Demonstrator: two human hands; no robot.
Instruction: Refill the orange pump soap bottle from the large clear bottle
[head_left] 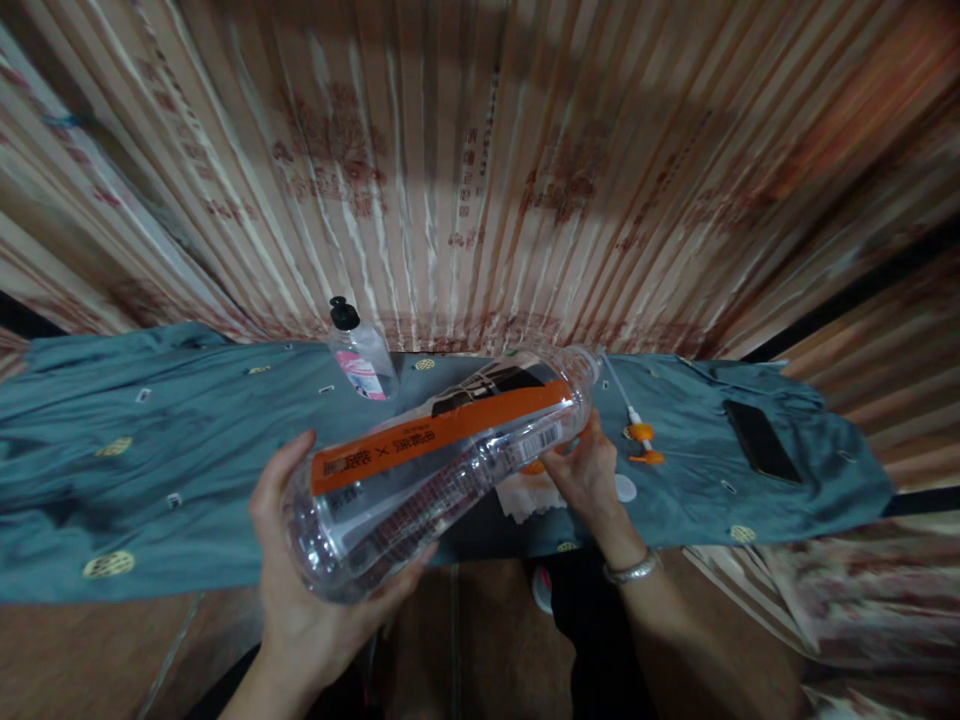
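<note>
A large clear plastic bottle (450, 450) with an orange label band is held tilted over the cloth, its neck pointing up to the right. My left hand (315, 590) is wrapped round its base. Near the neck, my right hand (589, 475) grips the bottle from below, partly hidden by it. An orange and white pump (642, 440) with a thin tube lies just right of the neck. Close to my right hand are a white round disc (625, 488) and a pale sheet with a ragged edge (529, 497), partly covered by the bottle.
A small clear bottle with a black cap (365, 360) stands at the back, left of the large bottle. At the right lies a dark phone (761, 440). Green patterned cloth (217, 450) covers the narrow table, with a pleated curtain (465, 180) behind it.
</note>
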